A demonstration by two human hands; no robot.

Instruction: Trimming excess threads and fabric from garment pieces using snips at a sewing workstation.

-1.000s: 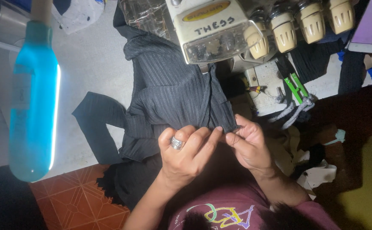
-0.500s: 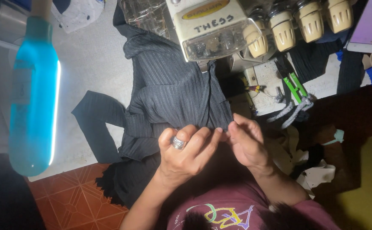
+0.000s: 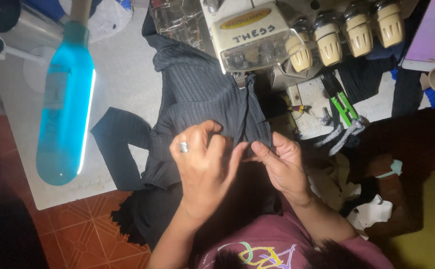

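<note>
A dark ribbed fabric lies over the white table and runs under the head of a cream overlock sewing machine. My left hand, with a ring on one finger, pinches a fold of the fabric near its front edge. My right hand grips the same edge just to the right, fingertips touching those of the left. A narrow strip of the fabric hangs off to the left over the table edge.
A blue tube lamp glows at the left above the white table. Several cream thread knobs top the machine. Green-handled snips lie to its right. Fabric scraps sit at lower right. Orange floor tiles show below.
Both hands have shifted slightly along the fabric edge, the left fingers curling more over the fold. The cloth under the machine has barely moved.
</note>
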